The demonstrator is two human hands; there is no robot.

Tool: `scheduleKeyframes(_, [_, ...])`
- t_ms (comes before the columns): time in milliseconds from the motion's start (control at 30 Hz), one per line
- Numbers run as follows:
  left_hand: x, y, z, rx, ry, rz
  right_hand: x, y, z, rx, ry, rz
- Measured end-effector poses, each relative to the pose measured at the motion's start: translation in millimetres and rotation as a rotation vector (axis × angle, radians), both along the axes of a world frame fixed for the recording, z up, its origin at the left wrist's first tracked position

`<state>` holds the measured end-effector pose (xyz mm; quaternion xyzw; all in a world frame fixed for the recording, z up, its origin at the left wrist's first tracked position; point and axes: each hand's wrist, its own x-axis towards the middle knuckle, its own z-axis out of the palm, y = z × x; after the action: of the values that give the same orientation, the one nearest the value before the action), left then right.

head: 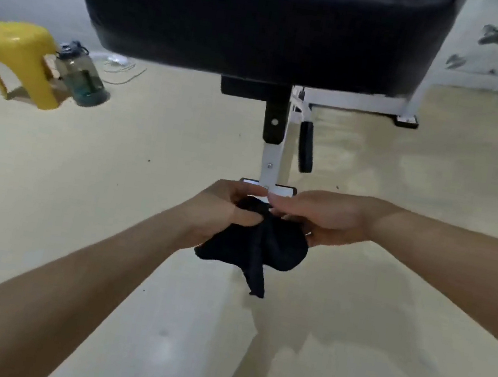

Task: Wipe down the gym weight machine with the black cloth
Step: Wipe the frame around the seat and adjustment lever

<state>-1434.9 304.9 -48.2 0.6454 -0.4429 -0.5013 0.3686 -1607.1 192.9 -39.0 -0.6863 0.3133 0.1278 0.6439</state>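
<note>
we hold the cloth between our left hand and right hand, in front of the machine's post. the padded seat sits above and beyond the hands, on that post. a handle hangs just right of the post. far left on the floor stands a stool, with a bottle just beside it on its right.

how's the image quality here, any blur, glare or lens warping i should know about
Head view: soft throughout, with motion smear on the yellow plastic stool and clear water bottle at left; wide-angle warping bows the black padded machine cushion; pale glare patches on the glossy cream floor; the black cloth, held by the left hand and right hand, shows almost no fold detail.
</note>
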Motion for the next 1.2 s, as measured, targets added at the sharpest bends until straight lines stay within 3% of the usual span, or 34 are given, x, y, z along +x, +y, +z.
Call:
scheduleKeyframes(100, [-18,-7,-1,-0.057,-0.26,-0.033,-27,4,1,-0.223,0.001,0.047])
scheduleKeyframes(234, [-54,-22,-26,-0.15,-0.885,-0.291,-65,17,-39,-0.307,-0.13,-0.163])
scheduleKeyframes(300, [-78,-29,-31,-0.304,-1.134,-0.363,-91,25,-61,-0.177,-0.256,-0.432])
scheduleKeyframes(434, [-120,-22,4,-0.592,-1.577,-0.418,-108,42,-66,0.266,-0.55,-1.008])
scheduleKeyframes(601, [-157,-17,104,-0.897,-2.022,-0.791,-80,48,-43,0.412,-0.757,-1.201])
scheduleKeyframes(634, [-169,-25,126,-0.91,-2.203,-0.849,-76,44,-39,0.408,-0.824,-1.24])
scheduleKeyframes(701, [-189,-58,159,-0.685,-2.566,-0.948,-70,33,-29,0.455,-0.966,-1.329])
scheduleKeyframes(801, [-212,-110,186,-0.065,-2.912,-0.871,-61,14,-12,0.496,-1.094,-1.452])
scheduleKeyframes(867, [-211,-134,188,0.356,-2.884,-0.889,-51,-2,-1,0.535,-1.131,-1.493])
scheduleKeyframes(934, [-202,-153,188,0.696,-2.706,-0.888,-41,-15,14,0.647,-1.21,-1.477])
scheduleKeyframes(1068, [-176,-182,196,0.686,-2.364,-0.896,-15,-32,28,0.664,-1.249,-1.419])
scheduleKeyframes(1201, [-163,-213,197,0.62,-2.233,-0.76,3,-56,38,0.529,-1.217,-1.419])
